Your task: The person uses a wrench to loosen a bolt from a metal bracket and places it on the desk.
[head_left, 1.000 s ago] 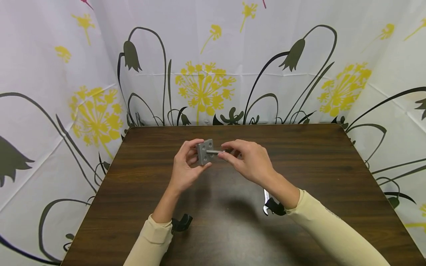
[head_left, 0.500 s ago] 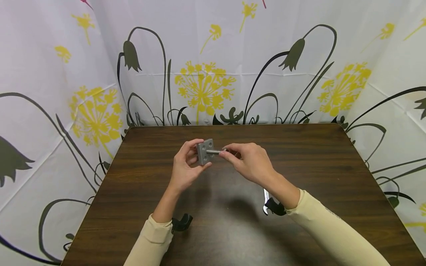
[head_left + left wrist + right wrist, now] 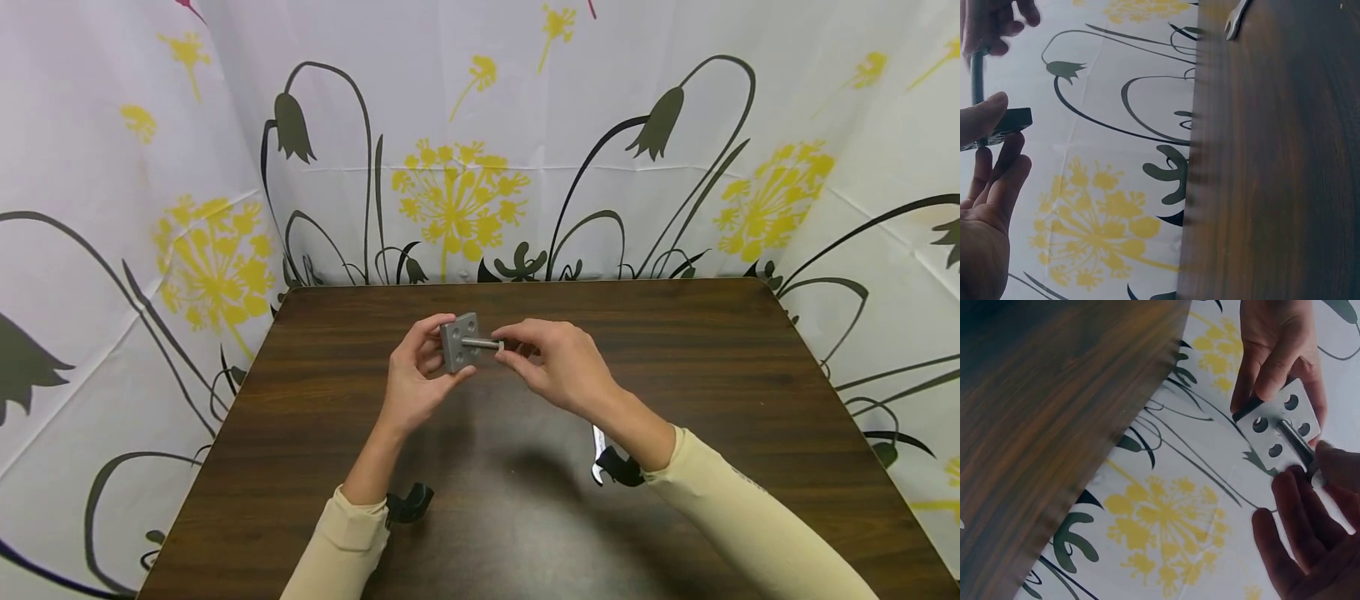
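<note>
My left hand (image 3: 420,379) grips a square grey metal plate (image 3: 452,350) by its edges, above the table. Several round holes surround the plate's middle in the right wrist view. A threaded bolt (image 3: 1297,442) stands in the middle hole and sticks out toward my right hand (image 3: 566,362). Thumb and fingers of that hand pinch the bolt at its head end. From the left wrist view, the plate (image 3: 1019,119) lies between left thumb and fingers, with the bolt (image 3: 977,78) rising from it. The bolt's far end is mostly hidden by the left fingers.
A wrench (image 3: 598,454) lies on the dark wooden table (image 3: 712,358), partly covered by my right forearm. Black wrist mounts (image 3: 411,502) sit under both wrists. A curtain (image 3: 487,108) with a flower print hangs behind the table's far edge.
My right fingers have lifted, closed and shifted at the bolt's head, which shows more clearly now. The left hand and plate have stayed nearly still.
</note>
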Available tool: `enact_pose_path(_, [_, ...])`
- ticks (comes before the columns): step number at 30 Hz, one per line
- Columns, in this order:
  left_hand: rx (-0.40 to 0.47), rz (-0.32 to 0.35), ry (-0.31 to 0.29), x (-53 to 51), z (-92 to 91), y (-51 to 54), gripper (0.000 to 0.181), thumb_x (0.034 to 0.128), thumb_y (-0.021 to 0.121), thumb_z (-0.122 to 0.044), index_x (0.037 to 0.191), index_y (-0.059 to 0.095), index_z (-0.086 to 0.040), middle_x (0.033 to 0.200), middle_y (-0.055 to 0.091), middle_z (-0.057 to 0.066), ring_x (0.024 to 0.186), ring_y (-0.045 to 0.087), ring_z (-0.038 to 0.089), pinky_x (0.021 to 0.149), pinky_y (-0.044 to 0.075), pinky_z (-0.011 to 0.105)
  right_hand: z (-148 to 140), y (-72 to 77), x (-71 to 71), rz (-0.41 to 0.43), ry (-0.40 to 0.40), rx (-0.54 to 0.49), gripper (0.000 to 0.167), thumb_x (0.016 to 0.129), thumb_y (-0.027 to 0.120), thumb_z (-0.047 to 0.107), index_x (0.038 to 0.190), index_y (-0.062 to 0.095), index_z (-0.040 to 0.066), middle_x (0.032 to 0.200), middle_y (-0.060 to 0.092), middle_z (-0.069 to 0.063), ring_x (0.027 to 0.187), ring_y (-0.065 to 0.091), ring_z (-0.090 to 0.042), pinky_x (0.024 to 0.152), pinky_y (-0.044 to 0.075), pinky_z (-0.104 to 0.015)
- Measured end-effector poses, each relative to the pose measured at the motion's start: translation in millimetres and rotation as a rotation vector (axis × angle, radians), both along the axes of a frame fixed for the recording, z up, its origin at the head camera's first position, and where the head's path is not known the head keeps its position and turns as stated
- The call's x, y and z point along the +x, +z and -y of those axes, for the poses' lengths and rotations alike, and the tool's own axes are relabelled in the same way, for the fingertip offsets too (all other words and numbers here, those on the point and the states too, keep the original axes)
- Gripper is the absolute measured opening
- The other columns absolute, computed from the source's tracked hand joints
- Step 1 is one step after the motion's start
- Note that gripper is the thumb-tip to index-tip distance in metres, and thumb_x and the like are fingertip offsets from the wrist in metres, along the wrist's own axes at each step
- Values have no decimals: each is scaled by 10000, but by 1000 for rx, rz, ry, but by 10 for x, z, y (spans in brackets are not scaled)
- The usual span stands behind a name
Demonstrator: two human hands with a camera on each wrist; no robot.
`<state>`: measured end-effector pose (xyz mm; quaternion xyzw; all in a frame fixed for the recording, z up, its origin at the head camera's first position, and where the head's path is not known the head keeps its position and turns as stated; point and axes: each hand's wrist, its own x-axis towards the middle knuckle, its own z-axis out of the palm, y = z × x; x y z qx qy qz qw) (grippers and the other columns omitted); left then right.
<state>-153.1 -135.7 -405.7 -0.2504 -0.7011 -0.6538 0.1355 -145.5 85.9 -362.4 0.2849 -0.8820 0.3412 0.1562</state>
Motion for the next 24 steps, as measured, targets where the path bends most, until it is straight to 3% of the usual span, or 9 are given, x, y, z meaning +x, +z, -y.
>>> enact_pose_path(4, [5,14,0,8,0,15,700,681,788,200,1301,501,47,1104,594,227,981,647,360,805,562,356,-4,-8,0,-68,13,-20,270,865,775,221,1130,732,195,927,667,108,792,626,-30,614,489,-270])
enact_pose_path(9, [-6,0,11,13,1,26,696,680,791,196,1297,504,49,1101,600,229,970,650,353,806,561,366,15,9,2,-22,-61,-31,228,903,724,332,1087,750,200,834,678,142,688,584,5,570,463,-254])
enact_pose_path(15, [3,-4,7,11,3,13,698,668,789,212,1288,500,73,1091,586,236,969,646,362,804,562,360,10,10,10,-31,-46,-9,301,856,781,291,1138,725,202,915,683,102,774,633,-29,594,484,-273])
enact_pose_path(19, [-5,-13,11,10,6,12,695,672,790,206,1290,500,79,1103,590,231,987,646,348,811,560,365,28,20,10,37,-99,3,273,899,714,394,1097,741,208,795,663,138,669,587,-12,539,446,-273])
enact_pose_path(21, [-10,-13,12,9,7,11,692,675,791,203,1290,501,76,1110,595,228,994,646,339,813,560,369,30,20,12,37,-97,11,219,909,712,352,1064,752,203,770,651,143,640,568,-8,526,433,-275])
enact_pose_path(24, [-9,-13,9,9,9,5,695,669,790,209,1286,501,72,1099,596,232,986,648,335,810,561,374,25,4,14,-33,-56,28,222,875,763,261,1087,745,196,842,654,118,688,577,-22,533,444,-270])
